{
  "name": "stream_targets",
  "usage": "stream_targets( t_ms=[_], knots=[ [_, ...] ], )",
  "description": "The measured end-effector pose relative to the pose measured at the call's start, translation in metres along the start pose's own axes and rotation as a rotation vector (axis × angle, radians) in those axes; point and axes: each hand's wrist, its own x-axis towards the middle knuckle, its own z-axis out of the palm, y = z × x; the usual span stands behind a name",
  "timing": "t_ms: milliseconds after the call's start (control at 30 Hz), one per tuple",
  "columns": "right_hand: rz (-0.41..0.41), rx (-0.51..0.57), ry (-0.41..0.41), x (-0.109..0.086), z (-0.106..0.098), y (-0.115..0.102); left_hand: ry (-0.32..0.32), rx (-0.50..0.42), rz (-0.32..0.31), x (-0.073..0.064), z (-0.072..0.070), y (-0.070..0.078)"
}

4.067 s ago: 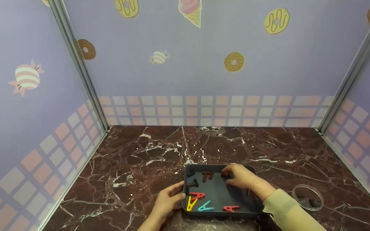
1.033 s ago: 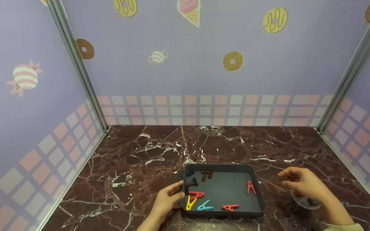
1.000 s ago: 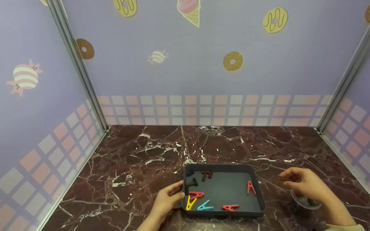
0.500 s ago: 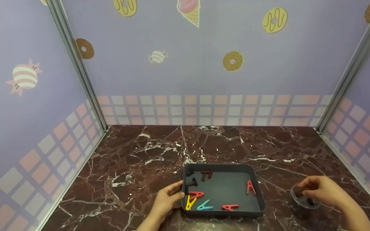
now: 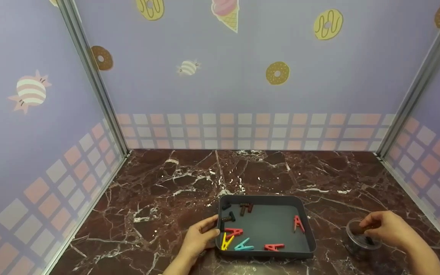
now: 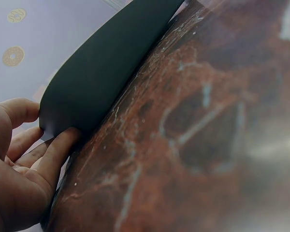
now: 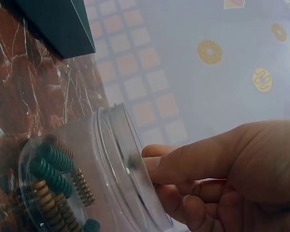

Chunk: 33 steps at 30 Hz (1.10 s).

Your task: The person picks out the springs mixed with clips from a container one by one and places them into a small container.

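Note:
My left hand [image 5: 201,236] steadies the left side of a dark grey tray [image 5: 267,253], its fingers against the outer wall in the left wrist view. At the mouth of a round clear plastic tub [image 5: 365,246], my right hand [image 5: 390,229] has thumb and fingers together. They pinch a small dark spring [image 7: 134,162], blurred through the tub's wall in the right wrist view. On the tub's bottom lie green springs [image 7: 58,159] and bronze springs [image 7: 49,205]. Inside the tray, a brown spring [image 5: 245,205] lies near the back and a dark spring [image 5: 226,219] at the left.
The tray also holds red clothespins [image 5: 298,224], a yellow clothespin [image 5: 226,242] and a light blue clothespin [image 5: 244,245]. Brown-red marbled tabletop [image 5: 174,214] surrounds tray and tub. Patterned wall panels [image 5: 212,88] stand behind and at both sides.
My right hand has moved from the tray's back right area over to the tub, its fingers lowering to the tub's mouth. The dark piece there is gone from the tray. My left hand stays put.

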Motion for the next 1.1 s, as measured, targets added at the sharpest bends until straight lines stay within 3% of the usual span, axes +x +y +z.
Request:
stream_targets(
  t_ms=[200,700,967,1100],
  knots=[
    [-0.002,-0.028,0.004,0.001,0.001,0.001,0.001,0.018,0.021,0.0,0.0,0.0],
    [-0.004,-0.019,0.036,0.0,0.0,-0.003,-0.02,-0.064,-0.023,0.0,0.0,0.0],
    [-0.024,0.062,0.035,0.0,-0.001,-0.008,-0.01,-0.031,0.005,0.002,0.001,-0.002],
    [-0.052,0.074,0.053,0.0,0.001,-0.011,-0.017,-0.044,-0.018,0.001,0.0,-0.001]
  ],
)
